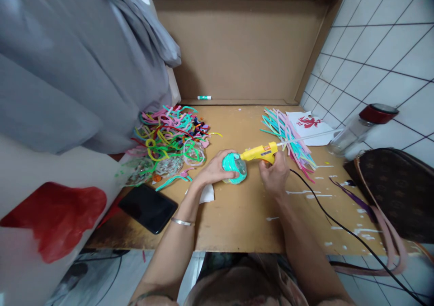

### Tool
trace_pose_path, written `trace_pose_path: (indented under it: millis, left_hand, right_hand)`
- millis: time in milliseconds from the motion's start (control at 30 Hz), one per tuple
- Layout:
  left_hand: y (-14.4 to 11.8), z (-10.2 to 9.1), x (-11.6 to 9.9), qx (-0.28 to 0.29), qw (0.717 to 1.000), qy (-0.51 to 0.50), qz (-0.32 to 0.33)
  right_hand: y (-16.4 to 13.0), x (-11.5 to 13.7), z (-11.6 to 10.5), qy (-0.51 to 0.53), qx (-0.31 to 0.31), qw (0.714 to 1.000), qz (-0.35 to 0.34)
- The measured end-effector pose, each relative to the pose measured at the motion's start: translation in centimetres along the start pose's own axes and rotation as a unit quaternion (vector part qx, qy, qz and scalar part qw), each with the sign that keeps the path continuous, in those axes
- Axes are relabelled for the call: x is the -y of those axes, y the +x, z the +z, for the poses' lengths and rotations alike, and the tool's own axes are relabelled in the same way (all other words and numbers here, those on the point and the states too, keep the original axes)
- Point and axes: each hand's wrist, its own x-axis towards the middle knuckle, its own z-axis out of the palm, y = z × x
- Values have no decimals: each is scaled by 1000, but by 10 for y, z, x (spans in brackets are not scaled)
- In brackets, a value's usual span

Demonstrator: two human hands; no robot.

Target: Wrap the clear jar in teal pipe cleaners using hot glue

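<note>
My left hand (pixel 217 168) is closed around a small round piece (pixel 233 169), clear inside with turquoise fuzzy strips wound about it. In my right hand (pixel 274 172) is a yellow hot glue gun (pixel 258 153), gripped by its handle. Its nozzle points left and meets, or nearly meets, the upper right edge of the turquoise piece. A long clear glue stick (pixel 301 137) sticks out of the gun's back. From its handle a black cord (pixel 325 209) runs off to the lower right. Beneath my left wrist lies a scrap of white paper (pixel 207 194).
Tangled pipe cleaners (pixel 166 132) heap up on the left, beside a black phone (pixel 148 208). More pipe cleaners (pixel 288 136) lie at right, near a glass bottle (pixel 356 132) and a brown bag (pixel 396 188). A glue stick tube (pixel 204 97) rests by the cardboard wall (pixel 244 48).
</note>
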Motion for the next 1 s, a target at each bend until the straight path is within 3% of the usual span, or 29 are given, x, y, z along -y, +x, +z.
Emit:
trace_pose_path:
  millis: [1000]
  left_hand:
    - [1, 0, 1, -1, 1000, 9, 1]
  right_hand:
    - [1, 0, 1, 12, -18, 1000, 12]
